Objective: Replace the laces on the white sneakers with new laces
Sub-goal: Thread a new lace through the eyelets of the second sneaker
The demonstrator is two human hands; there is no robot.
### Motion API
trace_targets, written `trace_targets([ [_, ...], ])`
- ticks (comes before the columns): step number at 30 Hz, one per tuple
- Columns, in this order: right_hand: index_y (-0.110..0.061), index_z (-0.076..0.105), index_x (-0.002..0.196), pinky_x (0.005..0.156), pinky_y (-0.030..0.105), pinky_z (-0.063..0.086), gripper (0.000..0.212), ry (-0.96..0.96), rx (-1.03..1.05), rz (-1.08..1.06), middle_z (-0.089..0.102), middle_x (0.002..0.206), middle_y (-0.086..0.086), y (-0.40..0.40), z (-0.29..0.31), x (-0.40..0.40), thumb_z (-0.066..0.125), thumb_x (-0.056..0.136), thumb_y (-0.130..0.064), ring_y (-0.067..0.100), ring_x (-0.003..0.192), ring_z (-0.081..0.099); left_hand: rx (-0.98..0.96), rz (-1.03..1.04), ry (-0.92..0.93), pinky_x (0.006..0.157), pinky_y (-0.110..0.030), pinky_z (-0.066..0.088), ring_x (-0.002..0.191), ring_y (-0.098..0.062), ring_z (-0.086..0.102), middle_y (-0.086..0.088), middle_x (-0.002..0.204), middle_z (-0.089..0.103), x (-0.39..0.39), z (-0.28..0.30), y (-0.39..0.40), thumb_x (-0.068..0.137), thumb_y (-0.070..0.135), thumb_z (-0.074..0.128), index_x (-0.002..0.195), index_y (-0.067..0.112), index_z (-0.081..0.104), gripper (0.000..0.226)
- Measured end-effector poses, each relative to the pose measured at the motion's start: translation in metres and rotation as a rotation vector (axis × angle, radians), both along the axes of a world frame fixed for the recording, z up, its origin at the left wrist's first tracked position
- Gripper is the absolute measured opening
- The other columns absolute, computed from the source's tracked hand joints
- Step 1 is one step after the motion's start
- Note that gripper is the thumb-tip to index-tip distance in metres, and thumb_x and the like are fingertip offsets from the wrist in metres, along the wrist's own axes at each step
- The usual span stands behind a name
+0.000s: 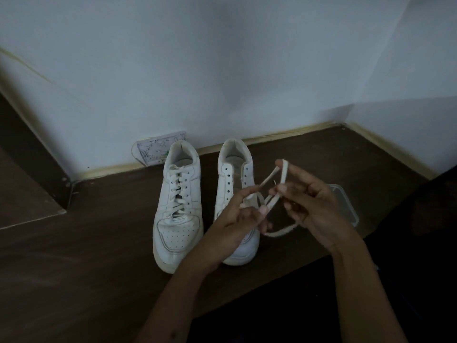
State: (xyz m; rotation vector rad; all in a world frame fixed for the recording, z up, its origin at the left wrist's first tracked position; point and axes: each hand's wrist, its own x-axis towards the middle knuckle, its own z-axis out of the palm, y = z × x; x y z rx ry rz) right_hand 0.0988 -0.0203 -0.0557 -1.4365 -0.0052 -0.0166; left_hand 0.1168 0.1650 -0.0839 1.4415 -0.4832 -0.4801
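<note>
Roughly halfway, it is judged: on the dark wooden surface the laced sneaker is still threaded, while the unlaced sneaker shows bare eyelets. Above the latter, a loose white lace is pinched by the left hand and right hand, fingers closed on it; whether old or new cannot be told.

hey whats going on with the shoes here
A person is relacing a pair of white sneakers on a dark wooden floor. The left sneaker is laced. The right sneaker has bare eyelets. Both hands, left hand and right hand, hold a loose white lace above it. A clear plastic container sits behind the right hand.
</note>
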Motion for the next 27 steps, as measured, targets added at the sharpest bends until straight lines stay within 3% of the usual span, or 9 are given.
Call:
trace_targets([
  [3, -0.019, 0.068, 0.116, 0.065, 0.024, 0.046, 0.035, 0.049, 0.136, -0.149, 0.069, 0.082, 0.002, -0.007, -0.003, 0.004, 0.063, 0.083, -0.009, 0.009, 0.069, 0.056, 0.036, 0.002, -0.063, 0.092, -0.037, 0.052, 0.076, -0.017, 0.062, 0.008, 0.068, 0.061, 0.007, 0.004, 0.014, 0.097, 0.024, 0.049, 0.127, 0.018, 0.060, 0.032],
  [8, -0.007, 0.067, 0.105, 0.061, 0.016, 0.052, 0.018, 0.150, 0.303, -0.561, 0.071, 0.086, 0.004, -0.018, -0.020, 0.020, 0.060, 0.089, -0.001, 0.008, 0.077, 0.064, 0.080, 0.224, -0.172, 0.067, -0.017, 0.050, 0.072, -0.007, 0.057, 0.002, 0.095, 0.073, 0.023, 0.006, 0.044, 0.092, 0.029, 0.050, 0.103, 0.021, 0.073, 0.026],
  [11, -0.017, 0.062, 0.110, 0.062, 0.023, 0.053, 0.024, 0.113, -0.113, -0.734, 0.065, 0.101, 0.007, -0.020, -0.037, 0.027, 0.065, 0.088, -0.006, 0.012, 0.077, 0.063, 0.148, 0.297, -0.284, 0.062, -0.016, 0.046, 0.069, -0.006, 0.057, 0.001, 0.080, 0.067, 0.031, 0.001, 0.053, 0.096, 0.018, 0.051, 0.106, 0.021, 0.071, 0.023],
  [14, -0.031, 0.059, 0.117, 0.064, 0.024, 0.055, 0.034, -0.075, -0.561, -0.481, 0.057, 0.116, -0.007, -0.007, -0.032, 0.022, 0.070, 0.085, -0.025, 0.007, 0.086, 0.064, 0.184, 0.303, -0.387, 0.061, -0.017, 0.047, 0.075, -0.010, 0.064, 0.003, 0.082, 0.069, 0.030, -0.001, 0.047, 0.095, 0.014, 0.056, 0.112, 0.024, 0.067, 0.022],
  [17, -0.024, 0.058, 0.125, 0.064, 0.025, 0.055, 0.041, -0.126, -0.399, 0.092, 0.068, 0.108, -0.006, 0.023, -0.016, 0.016, 0.064, 0.085, -0.025, 0.010, 0.085, 0.068, 0.188, 0.277, -0.425, 0.068, -0.042, 0.055, 0.076, -0.025, 0.067, 0.007, 0.084, 0.073, 0.030, -0.005, 0.038, 0.091, 0.036, 0.065, 0.114, 0.038, 0.065, 0.023],
  [19, -0.019, 0.063, 0.121, 0.067, 0.025, 0.055, 0.035, -0.166, -0.436, 0.238, 0.072, 0.099, -0.001, 0.036, -0.019, 0.017, 0.064, 0.086, -0.019, 0.014, 0.084, 0.068, 0.208, 0.277, -0.458, 0.069, -0.055, 0.054, 0.075, -0.038, 0.066, 0.009, 0.087, 0.074, 0.030, -0.006, 0.035, 0.087, 0.043, 0.063, 0.113, 0.043, 0.063, 0.026],
  [21, -0.018, 0.071, 0.108, 0.068, 0.025, 0.055, 0.022, -0.174, -0.503, 0.163, 0.074, 0.093, 0.000, 0.037, -0.024, 0.020, 0.067, 0.087, -0.015, 0.015, 0.082, 0.068, 0.243, 0.298, -0.467, 0.064, -0.047, 0.055, 0.071, -0.031, 0.066, 0.012, 0.085, 0.073, 0.030, -0.005, 0.036, 0.086, 0.040, 0.069, 0.107, 0.041, 0.067, 0.020],
  [24, -0.021, 0.074, 0.097, 0.068, 0.022, 0.055, 0.016, -0.161, -0.509, -0.043, 0.073, 0.084, 0.000, 0.020, -0.027, 0.021, 0.068, 0.086, -0.012, 0.012, 0.075, 0.067, 0.245, 0.356, -0.421, 0.059, -0.014, 0.047, 0.068, -0.004, 0.064, 0.012, 0.080, 0.071, 0.033, -0.007, 0.045, 0.085, 0.017, 0.070, 0.094, 0.028, 0.073, 0.015],
  [27, -0.024, 0.071, 0.093, 0.065, 0.013, 0.051, 0.016, -0.133, -0.461, -0.205, 0.072, 0.081, -0.003, 0.002, -0.026, 0.019, 0.067, 0.086, -0.010, 0.003, 0.070, 0.065, 0.329, 0.402, -0.458, 0.061, -0.011, 0.046, 0.064, -0.002, 0.060, 0.014, 0.078, 0.069, 0.038, -0.007, 0.058, 0.085, 0.014, 0.070, 0.091, 0.029, 0.074, 0.017],
])
